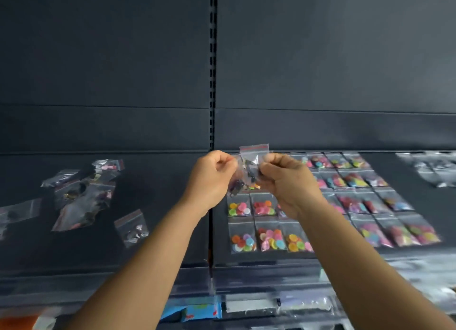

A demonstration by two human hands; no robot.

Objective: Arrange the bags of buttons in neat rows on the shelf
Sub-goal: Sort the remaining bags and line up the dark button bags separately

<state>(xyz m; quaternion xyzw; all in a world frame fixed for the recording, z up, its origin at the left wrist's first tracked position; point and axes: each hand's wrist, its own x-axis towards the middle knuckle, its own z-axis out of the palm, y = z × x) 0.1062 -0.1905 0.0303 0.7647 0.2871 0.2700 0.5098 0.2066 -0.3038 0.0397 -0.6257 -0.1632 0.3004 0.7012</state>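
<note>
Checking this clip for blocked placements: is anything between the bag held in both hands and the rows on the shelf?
Nothing visible blocks it. The left hand and right hand pinch the held bag in the air above the rows of bags. The hands hide some of the rows, so no free spot can be confirmed.

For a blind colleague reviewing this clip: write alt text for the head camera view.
Two hands, left hand and right hand, pinch a small clear bag of dark buttons above a dark shelf. Bags of bright buttons lie in neat rows on the right; a loose pile of bags sits on the left.
</note>
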